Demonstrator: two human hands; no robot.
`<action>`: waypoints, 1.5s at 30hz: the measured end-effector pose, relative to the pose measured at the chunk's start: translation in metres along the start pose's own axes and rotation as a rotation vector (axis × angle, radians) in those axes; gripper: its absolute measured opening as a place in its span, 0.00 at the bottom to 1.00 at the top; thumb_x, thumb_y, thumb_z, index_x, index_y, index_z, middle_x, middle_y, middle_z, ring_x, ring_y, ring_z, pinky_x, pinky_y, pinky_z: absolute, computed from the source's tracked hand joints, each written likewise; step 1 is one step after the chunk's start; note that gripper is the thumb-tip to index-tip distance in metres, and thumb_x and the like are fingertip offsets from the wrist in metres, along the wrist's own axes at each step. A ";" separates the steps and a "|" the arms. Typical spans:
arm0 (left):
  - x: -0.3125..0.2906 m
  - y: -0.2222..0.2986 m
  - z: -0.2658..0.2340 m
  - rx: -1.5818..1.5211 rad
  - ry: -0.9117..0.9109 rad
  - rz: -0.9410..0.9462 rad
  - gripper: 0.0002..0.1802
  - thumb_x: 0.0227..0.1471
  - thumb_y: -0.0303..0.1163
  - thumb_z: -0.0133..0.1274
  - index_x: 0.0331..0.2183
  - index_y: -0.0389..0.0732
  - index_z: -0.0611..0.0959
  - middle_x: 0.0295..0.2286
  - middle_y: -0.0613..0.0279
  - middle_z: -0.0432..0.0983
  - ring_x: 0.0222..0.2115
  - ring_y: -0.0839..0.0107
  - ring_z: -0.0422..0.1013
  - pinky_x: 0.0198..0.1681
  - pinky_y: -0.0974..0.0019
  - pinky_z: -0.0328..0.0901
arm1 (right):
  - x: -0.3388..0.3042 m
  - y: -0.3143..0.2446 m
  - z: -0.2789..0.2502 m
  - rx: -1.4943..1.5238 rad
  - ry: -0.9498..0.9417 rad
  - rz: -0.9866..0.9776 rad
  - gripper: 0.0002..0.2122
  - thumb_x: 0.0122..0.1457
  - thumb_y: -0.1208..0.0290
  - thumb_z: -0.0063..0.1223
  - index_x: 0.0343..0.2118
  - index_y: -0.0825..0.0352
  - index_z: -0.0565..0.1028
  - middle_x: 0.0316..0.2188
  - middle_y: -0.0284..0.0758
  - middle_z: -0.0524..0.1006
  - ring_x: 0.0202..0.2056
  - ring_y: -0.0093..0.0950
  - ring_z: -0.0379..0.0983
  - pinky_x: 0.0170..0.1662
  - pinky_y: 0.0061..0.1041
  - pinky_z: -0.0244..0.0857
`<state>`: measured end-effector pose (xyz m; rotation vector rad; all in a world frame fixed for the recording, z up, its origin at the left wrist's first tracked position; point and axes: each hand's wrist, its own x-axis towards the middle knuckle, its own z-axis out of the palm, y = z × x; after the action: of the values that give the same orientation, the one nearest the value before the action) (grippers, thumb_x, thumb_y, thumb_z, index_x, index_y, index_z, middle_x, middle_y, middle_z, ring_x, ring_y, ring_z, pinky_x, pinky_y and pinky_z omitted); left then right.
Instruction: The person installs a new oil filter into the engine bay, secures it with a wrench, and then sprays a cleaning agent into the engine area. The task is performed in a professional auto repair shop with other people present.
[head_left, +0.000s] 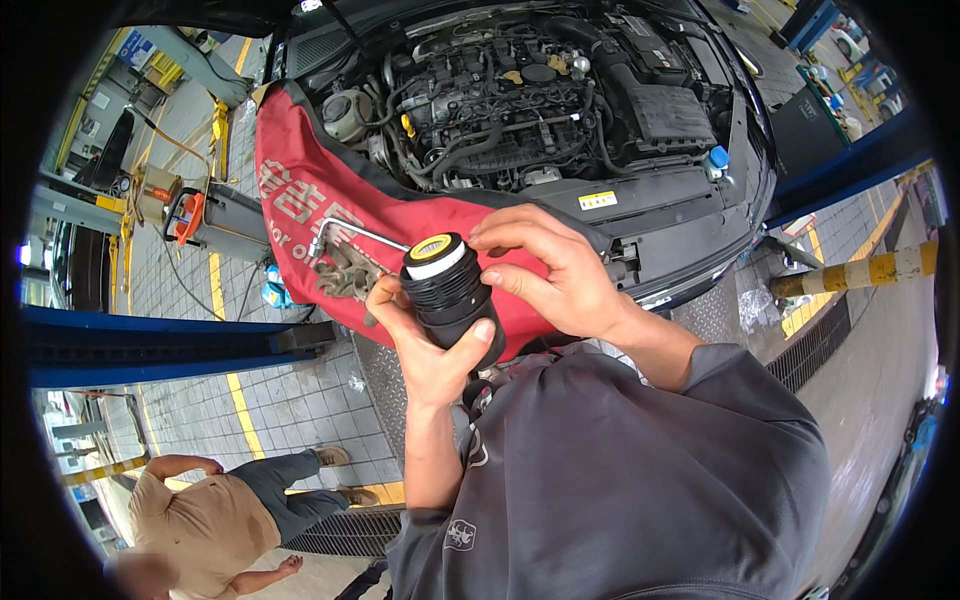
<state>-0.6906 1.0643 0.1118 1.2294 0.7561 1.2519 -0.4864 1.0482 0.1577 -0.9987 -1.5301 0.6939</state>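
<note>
A black ribbed cylinder with a white ring and a yellow-rimmed top, looking like an oil filter housing, is held tilted in front of my chest. My left hand wraps round its lower body, thumb across the front. At its upper right side, my right hand has thumb and fingers apart, the tips at or close against the rim. A bent metal rod reaches toward the cylinder's top from the left; whether it touches is unclear. Behind my left fingers, a crumpled grey-brown cloth or glove lies on the red fender cover.
Beyond my hands is a car's open engine bay, with a blue-capped filler at its right. Blue lift arms flank the car. A person in a tan shirt stands at lower left. A grey wheeled machine stands at left.
</note>
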 end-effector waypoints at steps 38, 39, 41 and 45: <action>-0.001 -0.009 0.001 -0.245 0.012 -0.043 0.56 0.46 0.42 0.75 0.67 0.43 0.59 0.54 0.52 0.71 0.50 0.61 0.76 0.51 0.56 0.78 | 0.009 -0.016 0.005 -0.063 -0.106 -0.057 0.07 0.62 0.82 0.63 0.42 0.71 0.79 0.41 0.38 0.80 0.43 0.39 0.79 0.49 0.34 0.74; 0.000 -0.007 0.000 -0.209 0.009 -0.061 0.56 0.46 0.42 0.75 0.66 0.42 0.58 0.54 0.53 0.70 0.51 0.63 0.74 0.54 0.58 0.75 | 0.010 -0.015 0.005 -0.061 -0.110 -0.026 0.07 0.61 0.82 0.66 0.42 0.71 0.80 0.41 0.40 0.80 0.43 0.37 0.79 0.50 0.34 0.73; 0.003 -0.005 -0.001 -0.171 0.013 -0.052 0.53 0.46 0.43 0.77 0.61 0.41 0.59 0.53 0.53 0.68 0.52 0.66 0.71 0.57 0.58 0.71 | 0.011 -0.015 0.006 -0.062 -0.093 -0.047 0.08 0.61 0.81 0.66 0.42 0.71 0.80 0.41 0.40 0.80 0.44 0.38 0.78 0.50 0.34 0.72; -0.001 0.001 0.001 -0.051 0.033 -0.053 0.50 0.45 0.39 0.77 0.57 0.40 0.58 0.50 0.54 0.66 0.51 0.67 0.67 0.57 0.58 0.67 | 0.007 -0.015 0.004 -0.052 -0.103 -0.037 0.10 0.59 0.80 0.68 0.42 0.70 0.79 0.42 0.40 0.79 0.45 0.37 0.78 0.51 0.34 0.72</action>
<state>-0.6902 1.0627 0.1124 1.1429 0.7714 1.2438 -0.4933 1.0478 0.1733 -0.9837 -1.6592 0.6919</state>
